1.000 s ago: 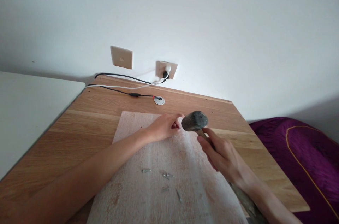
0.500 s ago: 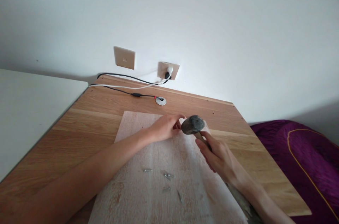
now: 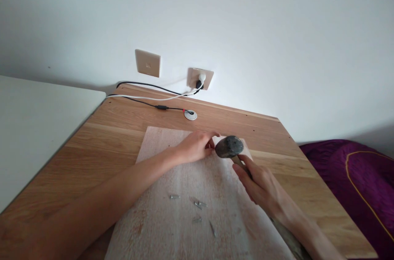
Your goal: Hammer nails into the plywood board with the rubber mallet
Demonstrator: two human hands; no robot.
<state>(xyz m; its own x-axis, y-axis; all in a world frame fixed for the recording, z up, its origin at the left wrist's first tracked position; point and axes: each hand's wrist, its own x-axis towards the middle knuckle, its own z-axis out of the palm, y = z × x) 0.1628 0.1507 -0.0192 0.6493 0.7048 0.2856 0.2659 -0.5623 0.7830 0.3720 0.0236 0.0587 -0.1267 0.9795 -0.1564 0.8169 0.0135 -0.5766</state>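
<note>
My right hand (image 3: 261, 186) is wrapped round the wooden handle of a hammer, whose dark metal head (image 3: 229, 147) hangs just above a pale wooden board (image 3: 172, 227). My left hand (image 3: 197, 147) rests on the board's far part with its fingertips pinched together right beside the hammer head; what they pinch is too small to make out. Several loose nails (image 3: 197, 204) lie on the board nearer to me, between my two forearms.
The board lies on a wooden desk (image 3: 107, 128) against a white wall. A black and a white cable (image 3: 154, 102) run from a wall socket (image 3: 200, 78) to a round cable port (image 3: 190, 115). A white surface (image 3: 37, 124) adjoins on the left, purple bedding (image 3: 353, 178) on the right.
The hammer head dropped from slightly higher to close beside my left fingertips, then stayed low. My left hand kept its pinch. The view shifted a little.
</note>
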